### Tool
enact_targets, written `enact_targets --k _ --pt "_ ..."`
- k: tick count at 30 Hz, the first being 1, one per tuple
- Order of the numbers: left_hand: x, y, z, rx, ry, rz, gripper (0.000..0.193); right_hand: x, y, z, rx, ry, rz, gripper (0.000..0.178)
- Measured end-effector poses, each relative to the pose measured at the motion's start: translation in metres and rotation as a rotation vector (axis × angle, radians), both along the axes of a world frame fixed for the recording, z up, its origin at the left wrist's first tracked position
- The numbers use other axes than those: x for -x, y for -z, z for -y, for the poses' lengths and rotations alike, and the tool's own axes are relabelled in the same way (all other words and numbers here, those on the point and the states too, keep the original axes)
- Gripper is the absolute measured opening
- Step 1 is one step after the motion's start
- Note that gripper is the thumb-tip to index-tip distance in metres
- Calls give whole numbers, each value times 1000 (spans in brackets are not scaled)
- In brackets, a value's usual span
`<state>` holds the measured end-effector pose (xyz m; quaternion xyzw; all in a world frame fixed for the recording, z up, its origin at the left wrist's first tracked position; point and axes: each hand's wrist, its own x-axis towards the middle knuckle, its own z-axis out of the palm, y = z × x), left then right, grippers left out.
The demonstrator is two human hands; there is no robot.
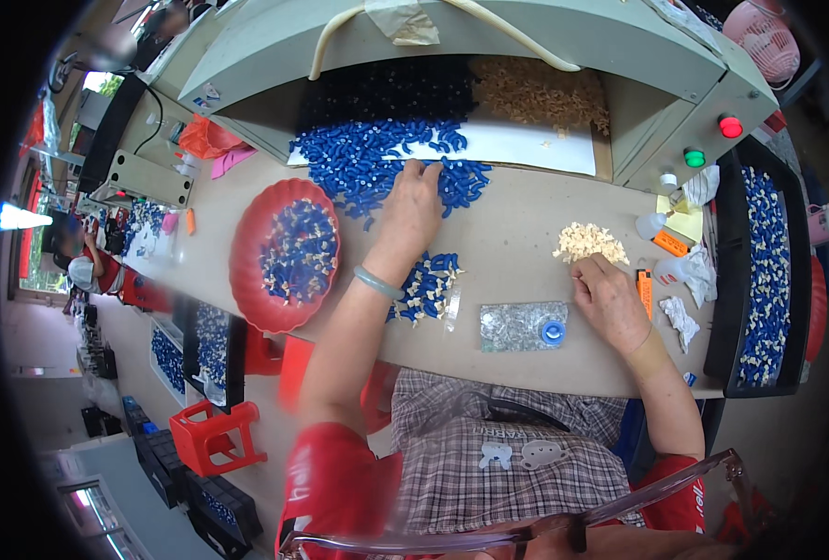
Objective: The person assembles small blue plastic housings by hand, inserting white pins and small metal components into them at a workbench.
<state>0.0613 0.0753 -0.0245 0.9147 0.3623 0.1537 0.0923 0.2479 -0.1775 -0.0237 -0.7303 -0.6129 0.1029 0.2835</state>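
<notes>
My left hand [411,207], a pale green bangle on its wrist, reaches to the front of a heap of small curved blue plastic pieces [354,154]. Its fingers are pinched together at the pile; what is between them is hidden. At the near edge of a small mound of cream-coloured pieces [587,241], my right hand [609,294] has its fingers curled closed, their tips too small to read. Between the hands and my body lies a mottled grey plate [512,329] bearing a round blue fitting [553,333]. Blue pieces joined with cream ones [426,287] lie below my left hand.
A red scalloped bowl [244,224] of blue-and-cream pieces stands at left. At right are orange-handled tools [644,291], small bottles [651,225], crumpled tissue [680,322] and a black tray [729,280] of pieces. A grey machine housing [489,47] arches over the back; red stools [214,439] stand below.
</notes>
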Motion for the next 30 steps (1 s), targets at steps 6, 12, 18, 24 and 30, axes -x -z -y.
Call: enact_targets --k 6,12,18,24,30 --pt "-12 -2 11 83 119 129 43 0 -2 -2 2 6 9 14" --pt "-6 -10 16 -38 180 210 25 -8 -6 4 74 10 -124 11" --pt "-5 -10 28 -34 199 150 12 -11 -8 12 55 13 -182 8" --pt "0 0 25 -26 121 30 20 -6 -14 17 137 126 -487 4" --pt "5 4 19 14 189 75 24 -10 -2 25 251 235 -930 6"
